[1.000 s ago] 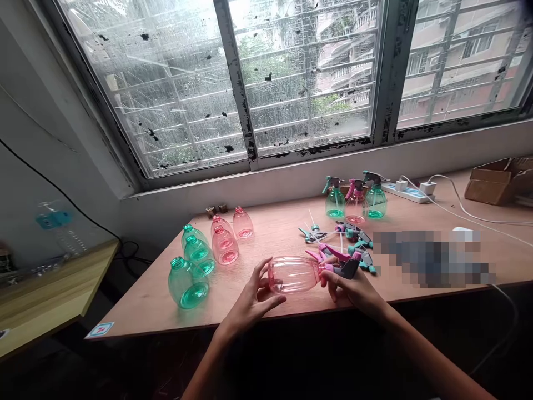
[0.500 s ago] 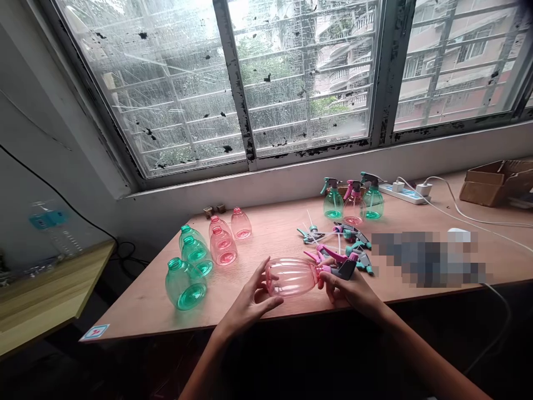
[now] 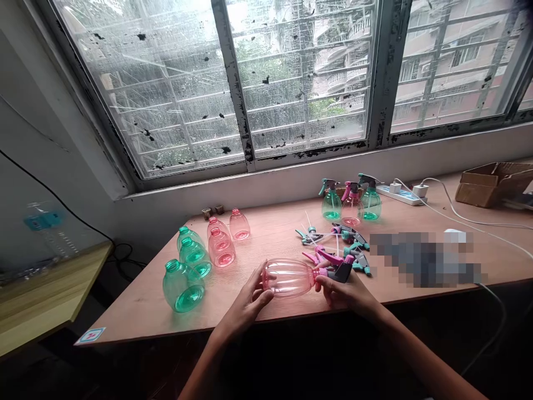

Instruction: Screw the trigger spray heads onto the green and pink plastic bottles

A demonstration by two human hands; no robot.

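A clear pink spray bottle [image 3: 288, 279] lies sideways in the air above the table's front edge. My left hand [image 3: 249, 299] wraps round its base, thumb below and fingers behind. At the other end a pink and black trigger spray head [image 3: 342, 270] sits at the bottle's neck. My right hand [image 3: 348, 293] pinches the collar there with thumb and fingers; how far the collar is screwed on cannot be told. Just behind lie several loose spray heads [image 3: 355, 235], pink-grey and green-grey, some with thin white tubes.
Several green bottles [image 3: 183, 289] and three pink bottles [image 3: 222, 247] without heads stand at left. Three bottles with heads, one a green spray bottle [image 3: 370, 201], stand at the back. A power strip [image 3: 402, 194], a cardboard box [image 3: 483, 189] and a blurred patch are at right.
The bottle and both hands have shifted slightly left, along with a small move of the whole view. My left thumb has come up closer against the bottle's base.
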